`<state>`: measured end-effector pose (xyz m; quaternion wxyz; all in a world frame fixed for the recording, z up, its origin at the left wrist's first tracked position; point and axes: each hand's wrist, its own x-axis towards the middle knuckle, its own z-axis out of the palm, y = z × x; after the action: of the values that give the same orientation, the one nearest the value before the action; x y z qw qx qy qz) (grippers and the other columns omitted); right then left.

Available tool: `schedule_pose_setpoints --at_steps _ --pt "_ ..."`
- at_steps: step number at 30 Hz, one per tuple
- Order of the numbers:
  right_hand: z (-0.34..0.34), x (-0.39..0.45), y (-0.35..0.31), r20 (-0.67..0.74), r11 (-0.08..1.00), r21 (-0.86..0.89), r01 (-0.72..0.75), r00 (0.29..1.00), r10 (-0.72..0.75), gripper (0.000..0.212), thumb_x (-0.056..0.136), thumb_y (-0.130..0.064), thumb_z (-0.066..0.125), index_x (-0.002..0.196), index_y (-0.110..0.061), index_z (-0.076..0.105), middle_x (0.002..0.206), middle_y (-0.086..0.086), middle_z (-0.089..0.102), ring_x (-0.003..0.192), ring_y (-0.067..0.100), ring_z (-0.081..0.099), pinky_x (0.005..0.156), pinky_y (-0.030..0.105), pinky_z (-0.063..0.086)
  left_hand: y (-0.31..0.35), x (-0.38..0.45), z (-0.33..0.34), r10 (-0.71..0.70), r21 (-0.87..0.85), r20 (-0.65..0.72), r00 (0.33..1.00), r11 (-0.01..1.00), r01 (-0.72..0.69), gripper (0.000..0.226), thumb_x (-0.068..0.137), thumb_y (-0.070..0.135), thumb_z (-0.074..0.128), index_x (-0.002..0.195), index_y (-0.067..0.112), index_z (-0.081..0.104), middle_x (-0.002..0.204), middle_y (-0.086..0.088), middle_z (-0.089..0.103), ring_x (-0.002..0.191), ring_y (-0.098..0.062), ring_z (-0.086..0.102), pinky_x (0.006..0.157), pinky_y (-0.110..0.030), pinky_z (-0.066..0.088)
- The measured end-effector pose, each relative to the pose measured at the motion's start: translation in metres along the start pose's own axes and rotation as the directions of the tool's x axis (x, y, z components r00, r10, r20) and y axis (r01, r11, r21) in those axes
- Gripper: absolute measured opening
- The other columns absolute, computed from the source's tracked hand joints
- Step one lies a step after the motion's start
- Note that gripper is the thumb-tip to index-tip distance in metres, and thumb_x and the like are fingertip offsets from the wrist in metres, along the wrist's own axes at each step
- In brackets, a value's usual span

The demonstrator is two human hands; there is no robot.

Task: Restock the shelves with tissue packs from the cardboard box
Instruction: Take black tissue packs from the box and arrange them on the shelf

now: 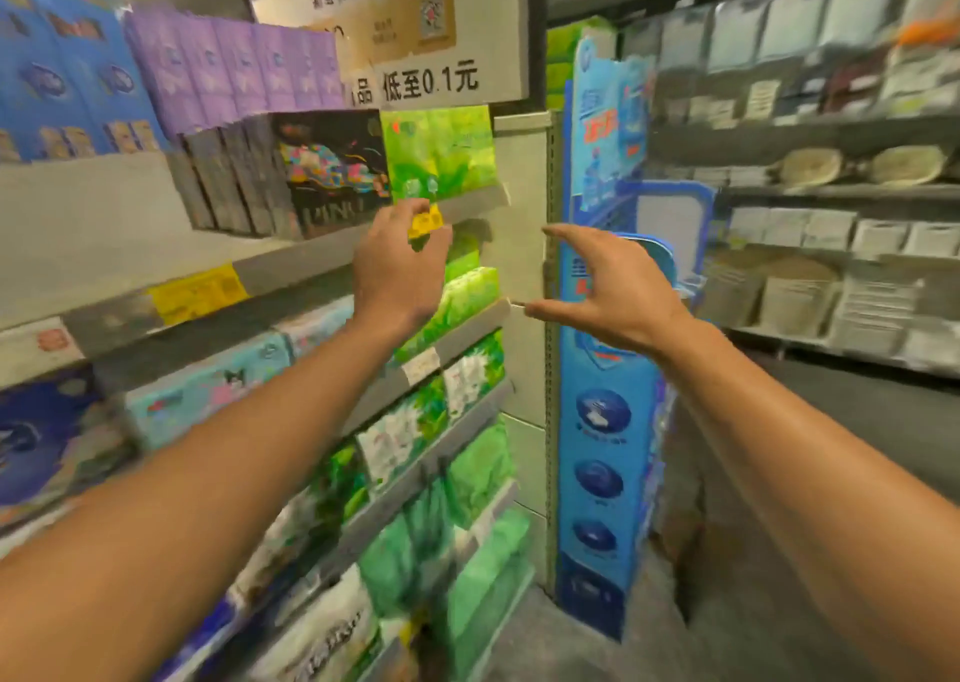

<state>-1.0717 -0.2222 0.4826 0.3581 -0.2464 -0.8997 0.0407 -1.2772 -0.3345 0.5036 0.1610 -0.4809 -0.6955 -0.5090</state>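
While we reach toward the shelf edge: no cardboard box in view.
Shelves [291,260]: five tiers at least on our left, mostly stocked.
Green tissue pack [439,151]: one on the upper tier; we judge it light, soft, slick-wrapped, best gripped by both sides.
Left hand [400,265]: fingers curled at a yellow tag [425,221]; grip unclear.
Right hand [613,291]: spread wide, empty.
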Motion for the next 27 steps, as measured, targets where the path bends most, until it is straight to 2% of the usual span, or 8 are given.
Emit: schedule_pose_setpoints --at_steps 2,6,8,12,17,20,23,27 --pt "-0.029 -0.067 0.031 0.01 0.991 -0.033 -0.129 0.991 0.13 0.097 0.064 -0.075 0.063 0.143 -0.02 0.047 0.14 0.005 0.056 0.127 0.024 0.053 0.107 0.037 0.042 0.044 -0.054 0.049 0.009 -0.019 0.265 0.964 1.0 -0.004 0.055 0.083 0.042 0.055 0.13 0.014 0.061 0.132 -0.012 0.062 0.121 -0.027 0.055 0.097 -0.03 0.037" --pt "-0.101 -0.224 0.093 -0.031 0.923 -0.081 -0.375 0.927 0.374 0.094 0.066 -0.066 0.076 0.142 -0.018 0.048 0.142 0.004 0.054 0.128 0.023 0.053 0.109 0.033 0.038 0.14 -0.168 0.15 0.103 -0.135 0.625 0.774 0.991 -0.023 0.048 0.091 0.032 0.067 0.135 0.015 0.058 0.137 -0.008 0.06 0.124 -0.024 0.056 0.1 -0.029 0.037" --pt "-0.135 -0.318 0.12 -0.055 0.831 -0.085 -0.55 0.835 0.547 0.093 0.068 -0.06 0.08 0.145 -0.02 0.045 0.145 0.003 0.051 0.131 0.022 0.049 0.108 0.033 0.034 0.194 -0.232 0.197 0.141 -0.159 0.735 0.663 0.987 -0.034 0.051 0.091 0.036 0.066 0.137 0.017 0.056 0.138 -0.01 0.059 0.126 -0.026 0.054 0.101 -0.031 0.037" --pt "-0.206 -0.525 0.158 -0.133 0.546 -0.036 -0.837 0.545 0.828 0.099 0.063 -0.075 0.066 0.145 -0.025 0.043 0.146 0.0 0.05 0.133 0.02 0.047 0.11 0.039 0.038 0.315 -0.378 0.29 0.249 -0.253 0.891 0.379 0.967 -0.04 0.054 0.09 0.046 0.065 0.139 0.025 0.054 0.14 -0.007 0.058 0.127 -0.025 0.054 0.103 -0.034 0.039" --pt "-0.299 -0.743 0.156 -0.234 0.119 0.072 -0.99 0.099 0.967 0.086 0.073 -0.062 0.076 0.145 -0.03 0.041 0.143 -0.004 0.051 0.128 0.018 0.049 0.099 0.032 0.041 0.471 -0.562 0.352 0.392 -0.392 0.919 -0.033 0.92 -0.007 0.058 0.089 0.053 0.063 0.141 0.03 0.049 0.144 -0.001 0.054 0.13 -0.022 0.051 0.106 -0.035 0.04" --pt "-0.329 -0.83 0.161 -0.307 -0.102 0.096 -0.99 -0.127 0.943 0.087 0.072 -0.06 0.077 0.146 -0.03 0.041 0.142 -0.001 0.053 0.126 0.022 0.051 0.097 0.034 0.043 0.538 -0.641 0.373 0.434 -0.439 0.875 -0.213 0.898 0.025 0.058 0.09 0.049 0.063 0.143 0.031 0.047 0.146 0.003 0.051 0.131 -0.019 0.049 0.106 -0.035 0.041" --pt "-0.34 -0.884 0.188 -0.315 -0.204 0.154 -0.967 -0.243 0.917 0.084 0.068 -0.058 0.078 0.141 -0.033 0.045 0.134 -0.002 0.059 0.116 0.02 0.057 0.084 0.031 0.045 0.581 -0.694 0.406 0.423 -0.438 0.852 -0.309 0.899 0.022 0.057 0.09 0.046 0.064 0.143 0.032 0.048 0.145 0.004 0.052 0.129 -0.018 0.05 0.104 -0.036 0.043" --pt "-0.341 -0.93 0.254 -0.302 -0.299 0.2 -0.933 -0.349 0.887 0.081 0.067 -0.052 0.083 0.137 -0.029 0.05 0.13 -0.001 0.061 0.112 0.02 0.058 0.077 0.027 0.038 0.617 -0.746 0.481 0.369 -0.409 0.853 -0.369 0.912 -0.033 0.058 0.088 0.041 0.066 0.141 0.029 0.049 0.14 0.0 0.056 0.122 -0.022 0.054 0.101 -0.038 0.046"
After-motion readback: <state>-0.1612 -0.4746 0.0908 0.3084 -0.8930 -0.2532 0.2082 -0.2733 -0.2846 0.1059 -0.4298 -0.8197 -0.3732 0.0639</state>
